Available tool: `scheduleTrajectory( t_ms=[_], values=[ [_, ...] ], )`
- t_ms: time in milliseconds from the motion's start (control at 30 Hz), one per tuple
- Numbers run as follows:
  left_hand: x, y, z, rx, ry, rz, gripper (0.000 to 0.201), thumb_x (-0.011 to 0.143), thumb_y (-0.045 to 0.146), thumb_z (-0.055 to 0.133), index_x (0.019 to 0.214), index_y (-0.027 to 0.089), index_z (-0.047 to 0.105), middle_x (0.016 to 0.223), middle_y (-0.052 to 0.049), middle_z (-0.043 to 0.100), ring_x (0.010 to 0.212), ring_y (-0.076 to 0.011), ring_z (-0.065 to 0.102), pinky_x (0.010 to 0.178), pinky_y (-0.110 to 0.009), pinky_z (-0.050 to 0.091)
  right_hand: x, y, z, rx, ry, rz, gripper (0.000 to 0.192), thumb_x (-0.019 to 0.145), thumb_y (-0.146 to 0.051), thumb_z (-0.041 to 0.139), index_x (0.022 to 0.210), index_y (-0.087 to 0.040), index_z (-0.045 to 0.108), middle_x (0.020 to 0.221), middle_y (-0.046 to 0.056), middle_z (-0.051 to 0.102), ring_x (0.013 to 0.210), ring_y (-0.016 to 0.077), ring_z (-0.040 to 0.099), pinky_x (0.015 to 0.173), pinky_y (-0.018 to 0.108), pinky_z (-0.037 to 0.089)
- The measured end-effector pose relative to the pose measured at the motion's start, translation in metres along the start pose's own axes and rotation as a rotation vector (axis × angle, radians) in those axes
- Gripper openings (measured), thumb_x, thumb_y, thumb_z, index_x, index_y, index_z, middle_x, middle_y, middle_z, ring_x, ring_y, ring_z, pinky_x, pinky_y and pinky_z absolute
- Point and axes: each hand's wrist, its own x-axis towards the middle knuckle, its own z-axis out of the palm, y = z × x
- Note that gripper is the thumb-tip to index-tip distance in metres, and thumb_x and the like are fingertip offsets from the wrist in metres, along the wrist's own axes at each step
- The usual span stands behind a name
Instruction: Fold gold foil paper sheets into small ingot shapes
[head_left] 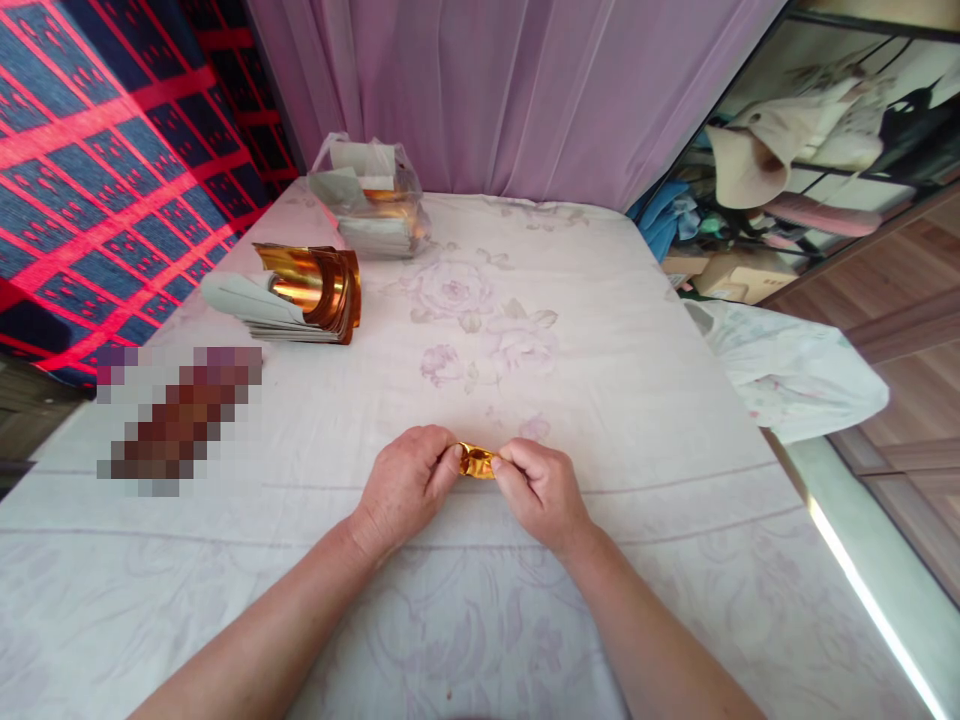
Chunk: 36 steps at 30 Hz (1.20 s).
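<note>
- My left grip point(409, 480) is clamped on the left end of a small gold foil piece point(478, 461), thumb pressed against the curled fingers.
- My right grip point(546, 490) is clamped on the right end of the same piece, thumb and bent fingers together.
- The foil piece sits between my 2 grips, near the front of the worktop point(622, 390); it is crumpled and shiny, and I cannot tell whether it touches the cloth below.
- My 2 bare forearms reach in from the bottom left and bottom right over the worktop, which is covered in a pale cloth with purple-grey roses and leaves.
- Ahead and to my left stands a stack of gold-faced sheets point(349, 295), bent into a curve, with pale backs and pale edges showing.
- Just behind that stack is a clear plastic bag point(415, 205) with more gold and pale sheets inside it.
- Nearer me on the left, 1 pixelated patch point(184, 415) hides what lies there.
- A purple curtain point(510, 100) hangs behind the far edge, and a red and dark blue patterned fabric point(127, 150) fills the upper left.
- On my right, a rack point(877, 25) holds a pale cap point(757, 150) and a cardboard box point(742, 275); a white bag point(817, 370) hangs below, beside the worktop.
</note>
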Motion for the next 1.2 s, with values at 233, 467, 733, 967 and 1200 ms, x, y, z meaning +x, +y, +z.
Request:
scheduleTrajectory(
  t_ms=[233, 467, 733, 967, 1200],
  values=[
    [0.0, -0.002, 0.0, 0.055, -0.02, 0.013, 0.027, 0.091, 0.031, 0.038, 0.072, 0.021, 0.054, 0.069, -0.001, 0.058, 0.067, -0.0161, 0.053, 0.061, -0.027, 0.038, 0.001, 0.002, -0.002, -0.017, -0.021, 0.009, 0.025, 0.087, -0.025, 0.045, 0.063, -0.021, 0.049, 0.058, -0.004, 0.049, 0.054, 0.0098, 0.048, 0.054, 0.021, 0.034],
    [0.001, -0.003, 0.002, 0.113, -0.032, 0.059, 0.029, 0.092, 0.03, 0.038, 0.07, 0.02, 0.055, 0.067, -0.001, 0.057, 0.066, -0.0163, 0.052, 0.061, -0.028, 0.035, 0.002, 0.004, 0.0, 0.004, 0.009, -0.02, 0.023, 0.088, -0.024, 0.043, 0.068, -0.021, 0.054, 0.061, -0.002, 0.055, 0.058, 0.0111, 0.053, 0.057, 0.021, 0.038],
    [0.004, -0.001, 0.004, 0.144, -0.003, 0.041, 0.029, 0.091, 0.028, 0.038, 0.068, 0.02, 0.055, 0.066, -0.001, 0.057, 0.065, -0.0165, 0.052, 0.061, -0.028, 0.034, 0.005, 0.004, 0.003, 0.105, 0.042, 0.011, 0.027, 0.086, -0.027, 0.042, 0.061, -0.021, 0.049, 0.056, -0.003, 0.049, 0.055, 0.0108, 0.048, 0.055, 0.021, 0.035],
    [0.009, -0.007, 0.0, 0.185, 0.034, 0.081, 0.032, 0.092, 0.031, 0.036, 0.069, 0.021, 0.056, 0.067, -0.003, 0.059, 0.066, -0.0178, 0.053, 0.063, -0.029, 0.035, 0.007, 0.004, -0.007, -0.041, -0.003, 0.01, 0.028, 0.085, -0.033, 0.045, 0.061, -0.021, 0.05, 0.057, -0.003, 0.05, 0.058, 0.0117, 0.049, 0.057, 0.022, 0.033],
    [0.018, -0.008, -0.007, 0.244, 0.021, 0.084, 0.042, 0.096, 0.043, 0.032, 0.07, 0.021, 0.057, 0.069, -0.003, 0.062, 0.067, -0.0182, 0.055, 0.063, -0.029, 0.037, 0.013, 0.01, -0.015, -0.188, 0.021, 0.028, 0.032, 0.083, -0.03, 0.045, 0.054, -0.02, 0.051, 0.052, -0.003, 0.05, 0.052, 0.0103, 0.043, 0.053, 0.023, 0.028]
  ],
)
